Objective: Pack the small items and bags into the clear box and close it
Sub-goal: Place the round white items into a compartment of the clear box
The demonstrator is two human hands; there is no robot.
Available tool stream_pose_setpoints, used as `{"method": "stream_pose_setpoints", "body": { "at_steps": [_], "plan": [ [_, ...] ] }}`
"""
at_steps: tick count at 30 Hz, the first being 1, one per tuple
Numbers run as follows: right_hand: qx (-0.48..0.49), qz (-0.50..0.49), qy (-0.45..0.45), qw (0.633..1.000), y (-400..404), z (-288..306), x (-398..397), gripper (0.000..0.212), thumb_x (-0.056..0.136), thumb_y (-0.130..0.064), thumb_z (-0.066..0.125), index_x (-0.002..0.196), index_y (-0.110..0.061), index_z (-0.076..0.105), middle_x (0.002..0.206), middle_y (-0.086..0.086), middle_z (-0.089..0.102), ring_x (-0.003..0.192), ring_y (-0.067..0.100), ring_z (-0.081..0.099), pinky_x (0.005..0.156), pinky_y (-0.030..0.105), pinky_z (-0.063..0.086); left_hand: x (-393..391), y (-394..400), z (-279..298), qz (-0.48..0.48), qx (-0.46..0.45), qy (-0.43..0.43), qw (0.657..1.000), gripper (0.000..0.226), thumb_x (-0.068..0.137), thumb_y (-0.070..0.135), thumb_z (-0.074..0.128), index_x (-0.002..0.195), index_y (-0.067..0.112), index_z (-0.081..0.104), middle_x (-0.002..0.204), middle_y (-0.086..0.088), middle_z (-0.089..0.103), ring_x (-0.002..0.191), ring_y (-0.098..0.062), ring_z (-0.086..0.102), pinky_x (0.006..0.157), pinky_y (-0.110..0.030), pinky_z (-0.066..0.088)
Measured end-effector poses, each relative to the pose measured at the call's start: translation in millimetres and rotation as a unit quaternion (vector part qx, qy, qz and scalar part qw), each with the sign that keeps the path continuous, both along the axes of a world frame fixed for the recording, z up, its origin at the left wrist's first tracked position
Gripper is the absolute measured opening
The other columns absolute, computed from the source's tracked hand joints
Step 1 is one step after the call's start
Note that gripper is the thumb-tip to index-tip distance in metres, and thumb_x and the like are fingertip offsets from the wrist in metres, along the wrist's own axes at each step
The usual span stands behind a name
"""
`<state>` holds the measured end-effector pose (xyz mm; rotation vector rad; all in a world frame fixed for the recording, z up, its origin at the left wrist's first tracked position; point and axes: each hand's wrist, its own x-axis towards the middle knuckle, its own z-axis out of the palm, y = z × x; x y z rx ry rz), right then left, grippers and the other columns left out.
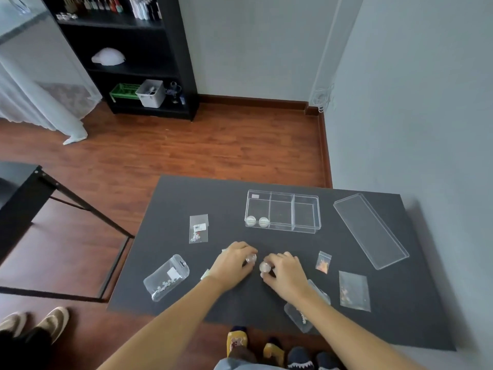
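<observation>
The clear box (282, 211) has three compartments and stands open at the back of the dark table (266, 303). Two small round jars (257, 221) lie in its left compartment. Its lid (370, 230) lies apart to the right. My left hand (233, 264) is closed on a small round jar (251, 257) near the table's middle. My right hand (284, 273) grips another small round jar (265, 267) just beside it. Small clear bags lie around: one with a label (198, 228), a hang-hole pouch (166, 277), a tiny zip bag (323, 262), a flat bag (354, 291), and a pouch (302, 316) partly under my right forearm.
A black shelf unit (138, 54) stands against the far wall. Another black table (21, 193) is at the left. Someone's slippered feet (34, 324) are at the lower left, and feet in socks (266, 348) show under the table's near edge.
</observation>
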<state>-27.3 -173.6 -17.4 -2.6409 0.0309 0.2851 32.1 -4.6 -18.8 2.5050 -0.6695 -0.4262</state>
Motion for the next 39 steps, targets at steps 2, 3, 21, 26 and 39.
{"method": "stream_pose_setpoints", "body": {
  "at_steps": [2, 3, 21, 26, 39],
  "plan": [
    [0.053, -0.054, -0.029, 0.997, -6.2, 8.1, 6.4, 0.023, 0.081, -0.029, 0.065, 0.102, -0.022, 0.067, 0.097, -0.006, 0.071, 0.095, 0.022, 0.058, 0.087, 0.035, 0.041, 17.5, 0.0, 7.8, 0.028, -0.041, -0.034, 0.998, 0.029, 0.091, 0.023, 0.056, 0.117, 0.015, 0.066, 0.114, 0.000, 0.066, 0.107, -0.019, 0.057, 0.093, -0.032, 0.047],
    [0.066, -0.075, -0.043, 0.994, -9.8, 13.2, 11.4, 0.026, 0.080, -0.027, 0.067, 0.105, -0.020, 0.067, 0.097, -0.005, 0.072, 0.094, 0.022, 0.058, 0.087, 0.035, 0.043, 29.3, -1.5, 13.3, 0.040, -0.054, -0.050, 0.997, 0.028, 0.091, 0.023, 0.058, 0.116, 0.014, 0.066, 0.111, -0.001, 0.068, 0.105, -0.020, 0.059, 0.092, -0.033, 0.048],
    [0.055, -0.121, -0.053, 0.990, -49.2, 43.5, 103.2, 0.032, 0.085, -0.024, 0.066, 0.115, -0.012, 0.067, 0.112, 0.007, 0.069, 0.110, 0.027, 0.055, 0.094, 0.037, 0.043, 141.5, -58.3, 9.2, -0.043, 0.201, -0.114, 0.972, 0.028, 0.083, 0.009, 0.060, 0.101, 0.027, 0.070, 0.096, 0.004, 0.065, 0.110, -0.021, 0.043, 0.093, -0.036, 0.028],
    [0.048, -0.114, -0.041, 0.991, -50.1, 39.0, 109.7, 0.031, 0.086, -0.023, 0.065, 0.114, -0.011, 0.067, 0.111, 0.009, 0.067, 0.109, 0.028, 0.054, 0.095, 0.038, 0.043, 144.5, -61.6, 5.8, -0.050, 0.233, -0.116, 0.964, 0.030, 0.078, 0.006, 0.064, 0.095, 0.029, 0.072, 0.087, 0.007, 0.061, 0.108, -0.021, 0.038, 0.089, -0.037, 0.023],
    [0.027, -0.091, -0.027, 0.995, -42.7, 34.4, 132.8, 0.030, 0.085, -0.024, 0.066, 0.112, -0.011, 0.067, 0.104, 0.010, 0.066, 0.105, 0.029, 0.054, 0.093, 0.040, 0.045, 143.0, -53.8, 7.9, -0.067, 0.254, -0.107, 0.959, 0.019, 0.085, 0.016, 0.060, 0.097, 0.025, 0.071, 0.083, -0.004, 0.052, 0.114, -0.025, 0.033, 0.100, -0.048, 0.015]
  ]
}}
